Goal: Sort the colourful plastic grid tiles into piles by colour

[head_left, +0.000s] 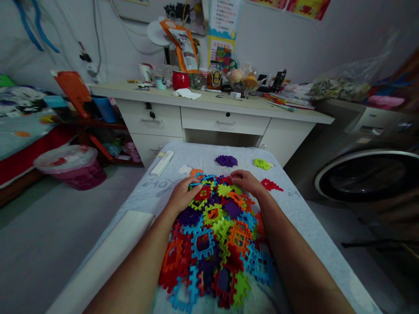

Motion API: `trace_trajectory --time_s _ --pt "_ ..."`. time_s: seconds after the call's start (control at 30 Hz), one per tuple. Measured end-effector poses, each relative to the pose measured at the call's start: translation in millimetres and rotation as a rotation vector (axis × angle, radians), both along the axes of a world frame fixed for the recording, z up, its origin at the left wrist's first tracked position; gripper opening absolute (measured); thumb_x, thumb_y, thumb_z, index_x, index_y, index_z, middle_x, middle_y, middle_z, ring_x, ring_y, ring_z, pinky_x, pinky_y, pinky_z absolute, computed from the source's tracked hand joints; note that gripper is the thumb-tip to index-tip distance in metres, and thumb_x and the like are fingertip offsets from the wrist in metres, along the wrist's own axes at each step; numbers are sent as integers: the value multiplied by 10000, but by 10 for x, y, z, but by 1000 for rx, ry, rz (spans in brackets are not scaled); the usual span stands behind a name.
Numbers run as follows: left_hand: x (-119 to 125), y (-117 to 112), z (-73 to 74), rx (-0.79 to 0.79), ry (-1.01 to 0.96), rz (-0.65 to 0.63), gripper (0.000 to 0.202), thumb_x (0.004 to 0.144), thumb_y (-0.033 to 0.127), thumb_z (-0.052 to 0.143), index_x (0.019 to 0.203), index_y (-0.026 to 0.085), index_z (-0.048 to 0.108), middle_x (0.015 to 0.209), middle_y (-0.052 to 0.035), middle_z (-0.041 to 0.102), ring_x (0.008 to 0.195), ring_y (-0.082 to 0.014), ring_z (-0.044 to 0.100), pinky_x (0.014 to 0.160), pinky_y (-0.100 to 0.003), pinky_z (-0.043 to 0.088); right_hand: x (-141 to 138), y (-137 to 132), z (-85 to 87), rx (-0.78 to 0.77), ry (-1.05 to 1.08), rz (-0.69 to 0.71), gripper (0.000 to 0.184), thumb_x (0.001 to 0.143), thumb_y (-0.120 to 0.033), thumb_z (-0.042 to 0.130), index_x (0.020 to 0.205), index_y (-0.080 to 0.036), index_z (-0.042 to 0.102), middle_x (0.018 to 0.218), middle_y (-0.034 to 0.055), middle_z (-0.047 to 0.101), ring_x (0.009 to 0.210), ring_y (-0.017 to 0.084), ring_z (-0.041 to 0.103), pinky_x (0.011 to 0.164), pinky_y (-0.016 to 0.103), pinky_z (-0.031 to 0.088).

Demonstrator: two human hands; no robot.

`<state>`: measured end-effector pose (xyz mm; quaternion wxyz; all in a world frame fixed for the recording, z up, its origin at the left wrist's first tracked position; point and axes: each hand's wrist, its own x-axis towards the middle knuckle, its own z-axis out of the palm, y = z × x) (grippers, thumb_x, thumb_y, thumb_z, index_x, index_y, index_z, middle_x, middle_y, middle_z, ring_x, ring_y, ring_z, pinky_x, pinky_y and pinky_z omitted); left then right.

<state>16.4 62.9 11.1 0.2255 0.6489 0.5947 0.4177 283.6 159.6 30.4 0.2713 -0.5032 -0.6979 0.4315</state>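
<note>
A heap of colourful plastic interlocking blocks, square with notched edges, spreads over the cloth-covered table between my forearms. My left hand rests against the far left of the heap, thumb and fingers apart, touching blocks. Across from it, my right hand lies at the heap's far right edge with fingers loosely spread; its fingertips partly blend into the blocks. Beyond the hands are a purple group of blocks and a yellow-green group. Some red blocks lie just right of my right hand.
A white narrow box lies at the table's far left, and a long white panel runs along its left side. Behind stands a cluttered white desk. A washing machine is on the right, a pink bin on the left.
</note>
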Motion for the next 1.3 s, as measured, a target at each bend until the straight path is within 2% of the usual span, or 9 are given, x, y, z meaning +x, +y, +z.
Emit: trace_trajectory --time_s 0.07,0.17,0.3,0.47,0.67,0.77,0.93,1.1,1.3 --pt "4 -4 11 -2 0 2 336 806 487 543 961 213 661 1037 -48 697 1018 -239 637 947 -377 466 11 0 25 13 -77 96 213 724 -209 650 932 -166 675 837 9 688 740 130 595 673 233 460" --pt "6 -12 26 -4 -2 1 334 807 488 541 958 215 660 1046 -49 697 1023 -242 636 956 -383 463 50 7 74 68 -248 162 281 696 -177 691 975 -163 672 879 14 679 730 123 576 666 229 448" --pt "5 -21 33 -17 0 -7 339 813 496 541 954 211 659 1070 -57 693 1034 -246 636 969 -388 459 113 -9 138 111 -447 216 290 687 -160 688 976 -148 667 817 2 649 696 117 542 612 215 403" --pt "3 -23 25 -24 -6 -1 341 810 499 546 957 213 660 1087 -54 692 1043 -245 633 985 -387 453 122 -43 204 100 -556 235 243 689 -108 615 918 -156 678 731 -19 637 635 107 511 568 209 358" --pt "-2 -13 11 -16 -7 -10 334 816 504 546 954 221 656 1088 -54 689 1056 -241 626 988 -386 447 137 -35 212 65 -470 194 167 621 -71 575 716 -175 666 600 -38 598 567 108 488 543 226 339" --pt "-7 -2 -4 -15 -5 -11 340 816 505 545 970 223 653 1092 -56 689 1065 -244 623 985 -391 448 176 -23 218 52 -395 180 152 587 -76 578 672 -181 648 595 -36 597 561 111 491 533 229 336" --pt "-17 13 -33 -8 2 -8 340 811 499 552 981 225 658 1101 -50 692 1077 -245 621 992 -387 446 264 -26 266 35 -253 195 127 587 -122 583 693 -172 632 580 -50 546 546 91 449 505 206 312" --pt "-16 12 -24 -10 13 -17 354 815 506 539 979 217 660 1083 -55 692 1067 -248 626 983 -389 451 350 -53 331 18 -108 162 241 642 -187 561 850 -160 679 579 -58 506 511 77 391 485 207 281" --pt "-10 10 -16 -13 16 -21 352 821 506 534 981 216 654 1089 -57 690 1063 -246 624 979 -390 451 354 -44 375 106 -71 45 187 675 -234 573 807 -160 683 572 -42 533 533 92 411 536 228 329"
